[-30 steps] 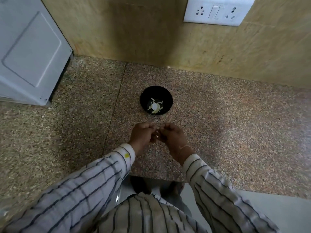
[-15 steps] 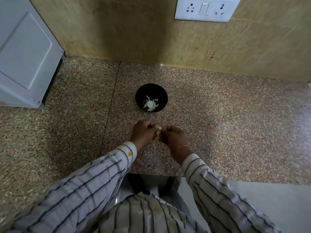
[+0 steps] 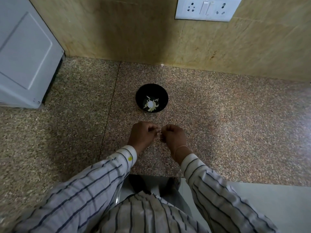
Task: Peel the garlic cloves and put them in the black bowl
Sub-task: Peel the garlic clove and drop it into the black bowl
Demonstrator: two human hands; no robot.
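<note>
Speckled granite surface (image 3: 227,135), small round black bowl (image 3: 143,91) toward its back edge. Near the front edge, left hand (image 3: 143,135) and right hand (image 3: 175,137) both curl tight, pinching a tiny pale garlic clove (image 3: 158,133). Probably light and slippery, I'd nip the tip.

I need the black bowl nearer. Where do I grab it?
Pinch the black bowl by its near rim, coming from above on the side nearest you: it stands upright and open, its rim bare all round, the garlic pieces low in the middle.
</note>
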